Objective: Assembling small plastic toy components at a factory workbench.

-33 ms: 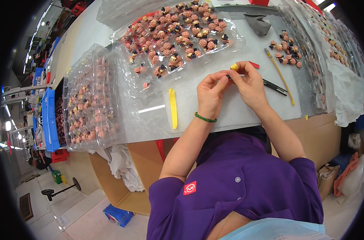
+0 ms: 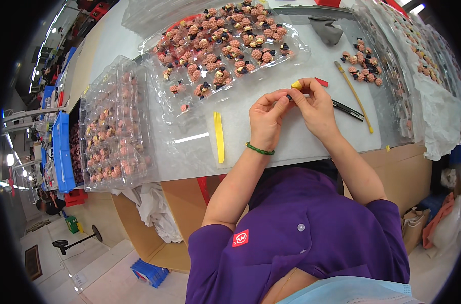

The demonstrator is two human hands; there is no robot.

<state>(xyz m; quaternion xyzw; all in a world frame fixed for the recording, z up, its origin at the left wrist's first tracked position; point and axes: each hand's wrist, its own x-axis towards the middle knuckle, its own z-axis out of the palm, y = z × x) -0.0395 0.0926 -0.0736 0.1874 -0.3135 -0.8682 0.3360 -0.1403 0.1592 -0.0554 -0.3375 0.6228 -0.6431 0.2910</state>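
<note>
My left hand (image 2: 266, 119) and my right hand (image 2: 317, 109) meet above the table's front part. Their thumbs and fingertips pinch a small dark piece (image 2: 289, 97), mostly hidden by the fingers. Something yellow (image 2: 296, 85) shows at my right index fingertip; whether it is wrapped on the finger or held is unclear. Beyond my hands lies a clear plastic tray (image 2: 154, 96) filled with small pink, knobbly figurine parts (image 2: 210, 66) with dark and yellow bits. Black tweezers (image 2: 348, 110) lie beside my right hand, and a thin tan stick (image 2: 353, 96) rests just past them.
A yellow strip (image 2: 219, 138) lies left of my hands. Loose pink parts (image 2: 363, 66) sit at the right, near a grey cloth or pouch (image 2: 326, 31). Filled clear trays (image 2: 116, 126) stand at the left beside a blue crate (image 2: 64, 152); more trays (image 2: 403, 40) line the right.
</note>
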